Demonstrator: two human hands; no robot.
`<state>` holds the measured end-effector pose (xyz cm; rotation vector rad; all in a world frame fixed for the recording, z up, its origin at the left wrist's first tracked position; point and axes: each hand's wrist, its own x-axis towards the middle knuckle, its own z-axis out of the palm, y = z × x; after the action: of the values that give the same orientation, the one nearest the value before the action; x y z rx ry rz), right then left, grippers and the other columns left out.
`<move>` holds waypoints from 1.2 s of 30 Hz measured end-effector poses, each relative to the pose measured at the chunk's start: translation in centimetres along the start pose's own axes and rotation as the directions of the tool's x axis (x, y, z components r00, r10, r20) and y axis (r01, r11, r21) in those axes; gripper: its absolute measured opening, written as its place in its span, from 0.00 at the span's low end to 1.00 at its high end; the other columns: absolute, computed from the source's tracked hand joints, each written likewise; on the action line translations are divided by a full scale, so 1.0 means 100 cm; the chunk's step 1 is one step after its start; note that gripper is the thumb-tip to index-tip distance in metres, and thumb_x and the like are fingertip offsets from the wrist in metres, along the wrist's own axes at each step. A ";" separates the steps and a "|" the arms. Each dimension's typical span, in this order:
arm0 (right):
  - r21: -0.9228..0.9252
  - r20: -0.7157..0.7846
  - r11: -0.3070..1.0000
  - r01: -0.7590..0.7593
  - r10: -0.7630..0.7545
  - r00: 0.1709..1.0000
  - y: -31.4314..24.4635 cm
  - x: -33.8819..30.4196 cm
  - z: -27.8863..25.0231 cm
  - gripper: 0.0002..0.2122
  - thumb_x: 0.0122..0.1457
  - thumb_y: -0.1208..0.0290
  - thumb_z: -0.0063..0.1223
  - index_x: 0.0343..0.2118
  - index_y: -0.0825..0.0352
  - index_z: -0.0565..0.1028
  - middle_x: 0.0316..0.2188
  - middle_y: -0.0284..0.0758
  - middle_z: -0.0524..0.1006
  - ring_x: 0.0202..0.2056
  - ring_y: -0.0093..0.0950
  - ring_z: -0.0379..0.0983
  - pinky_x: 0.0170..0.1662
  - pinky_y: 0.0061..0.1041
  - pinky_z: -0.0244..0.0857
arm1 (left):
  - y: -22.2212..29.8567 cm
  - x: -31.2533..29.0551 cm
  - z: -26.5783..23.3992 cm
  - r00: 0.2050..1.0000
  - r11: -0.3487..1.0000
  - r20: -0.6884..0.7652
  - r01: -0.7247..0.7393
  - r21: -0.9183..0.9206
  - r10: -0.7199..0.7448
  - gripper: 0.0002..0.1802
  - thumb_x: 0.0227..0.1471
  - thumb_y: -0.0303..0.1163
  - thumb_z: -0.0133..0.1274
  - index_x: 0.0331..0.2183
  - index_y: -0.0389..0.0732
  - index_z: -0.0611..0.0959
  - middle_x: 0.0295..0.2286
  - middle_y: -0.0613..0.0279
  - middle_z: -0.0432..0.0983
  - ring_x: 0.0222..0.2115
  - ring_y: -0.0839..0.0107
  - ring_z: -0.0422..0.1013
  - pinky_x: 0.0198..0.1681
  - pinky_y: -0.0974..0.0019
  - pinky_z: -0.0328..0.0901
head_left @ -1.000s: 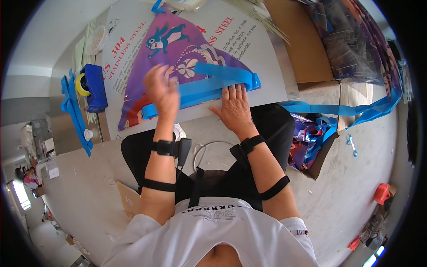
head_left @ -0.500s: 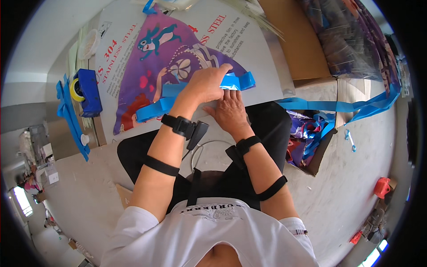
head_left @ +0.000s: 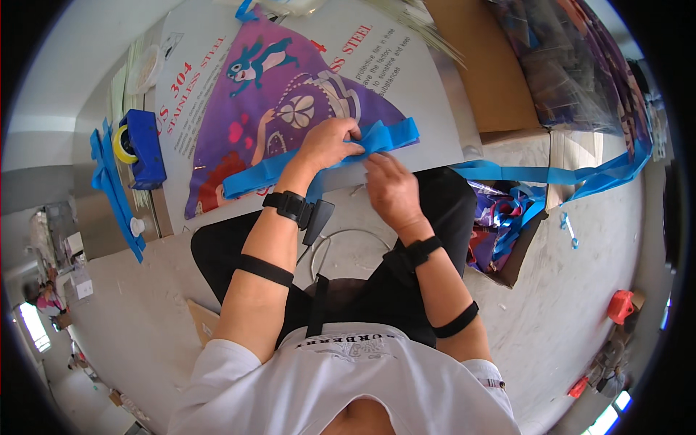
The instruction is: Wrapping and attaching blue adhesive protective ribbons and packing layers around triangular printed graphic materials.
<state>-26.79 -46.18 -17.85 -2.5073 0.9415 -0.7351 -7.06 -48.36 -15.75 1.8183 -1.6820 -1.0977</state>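
A purple triangular kite [head_left: 312, 83] with printed cartoon figures lies flat on the worktop [head_left: 428, 130]. Along its near edge runs a folded blue ribbon [head_left: 254, 177], with one strip hanging past the edge below my left wrist. My left hand [head_left: 330, 145] is closed on the ribbon, thumb and fingers pressing it near the middle. Just right of it, at the worktop's near edge, my right hand [head_left: 394, 192] has its fingers curled together beside the ribbon. Whatever its fingertips hold, if anything, is hidden.
To the left stand a blue tape dispenser [head_left: 147, 148] and more blue ribbon [head_left: 109, 181]. A cardboard box [head_left: 478, 65] with clear packets is at the far right. A lower box [head_left: 518, 264] holds purple and blue pieces; a long ribbon [head_left: 515, 174] hangs above it.
My right hand has drawn back from the ribbon, its outstretched fingers now curled. My left hand's fingers have folded down onto the ribbon. The ribbon's upper strip has shifted.
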 end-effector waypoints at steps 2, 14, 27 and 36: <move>0.098 -0.070 0.982 -0.160 0.167 0.983 -0.005 0.009 -0.025 0.17 0.40 0.81 0.56 0.38 0.68 0.72 0.41 0.44 0.72 0.44 0.42 0.69 0.47 0.37 0.67 | 0.000 -0.003 -0.001 1.000 0.999 -0.009 -0.012 0.036 0.013 0.15 0.38 0.36 0.65 0.30 0.40 0.81 0.23 0.58 0.75 0.28 0.61 0.73 0.31 0.60 0.65; 0.006 0.165 0.996 -0.087 0.085 0.983 0.057 0.062 -0.032 0.27 0.29 0.77 0.70 0.40 0.60 0.75 0.59 0.37 0.62 0.60 0.43 0.56 0.60 0.41 0.54 | 0.004 -0.003 0.003 0.998 1.000 -0.058 -0.008 0.008 0.009 0.16 0.42 0.40 0.62 0.31 0.40 0.83 0.27 0.56 0.79 0.30 0.60 0.75 0.33 0.60 0.67; 0.039 0.073 0.998 0.045 -0.048 0.996 0.010 0.054 -0.037 0.35 0.44 0.73 0.64 0.57 0.68 0.64 0.64 0.44 0.55 0.66 0.44 0.47 0.66 0.43 0.43 | -0.010 -0.002 0.004 0.996 0.995 -0.087 -0.019 0.097 0.027 0.19 0.39 0.40 0.64 0.33 0.39 0.82 0.30 0.52 0.79 0.33 0.55 0.75 0.35 0.58 0.68; -0.289 0.189 0.955 -0.069 0.127 0.974 0.012 0.029 0.012 0.42 0.54 0.45 0.53 0.65 0.69 0.52 0.67 0.43 0.49 0.68 0.38 0.41 0.68 0.45 0.31 | -0.026 -0.022 -0.031 0.989 0.991 -0.064 -0.128 0.042 0.131 0.16 0.37 0.33 0.64 0.32 0.36 0.81 0.27 0.50 0.78 0.30 0.55 0.74 0.37 0.59 0.68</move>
<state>-24.77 -48.85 -18.40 -2.6868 1.1536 -0.3190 -2.98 -46.44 -15.32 1.7220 -1.7658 -0.9467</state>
